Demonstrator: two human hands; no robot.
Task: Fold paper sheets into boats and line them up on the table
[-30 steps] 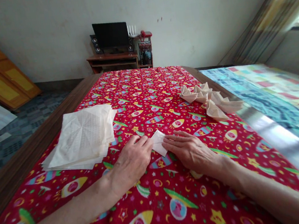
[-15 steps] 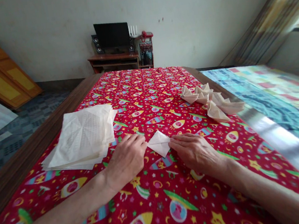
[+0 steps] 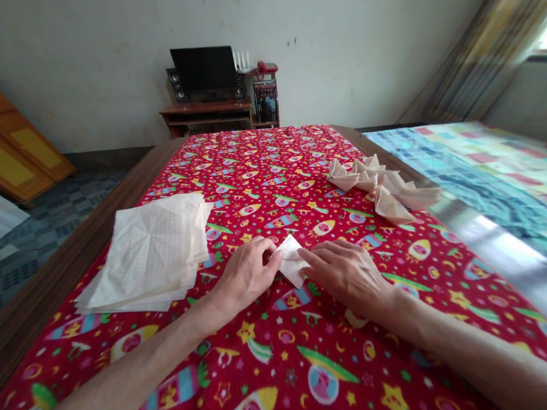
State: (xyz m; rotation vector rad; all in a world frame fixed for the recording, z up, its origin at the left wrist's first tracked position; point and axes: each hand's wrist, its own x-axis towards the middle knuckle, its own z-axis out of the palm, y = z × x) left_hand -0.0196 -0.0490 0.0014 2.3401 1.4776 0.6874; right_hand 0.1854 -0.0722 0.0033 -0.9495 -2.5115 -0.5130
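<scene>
A small folded piece of white paper (image 3: pixel 292 266) lies between my hands on the red patterned cloth (image 3: pixel 273 198). My left hand (image 3: pixel 247 267) pinches its left corner between thumb and fingers. From the right, my right hand (image 3: pixel 345 273) has its thumb and fingers on the right edge of the paper; its fingertips partly cover that side. To the left is a stack of creased thin paper sheets (image 3: pixel 146 255). Several folded paper boats (image 3: pixel 392 206) sit at the cloth's right side.
Dark wooden table edge (image 3: pixel 61 276) shows beyond the cloth on the left. A bed with a blue patterned cover (image 3: pixel 457 187) adjoins on the right. At the far wall stand a monitor (image 3: pixel 204 68) on a desk and a wooden cabinet (image 3: pixel 3 143).
My left hand has shifted slightly right and now pinches the paper's corner. The right fingers have moved further over the paper, whose flat diamond shape has narrowed.
</scene>
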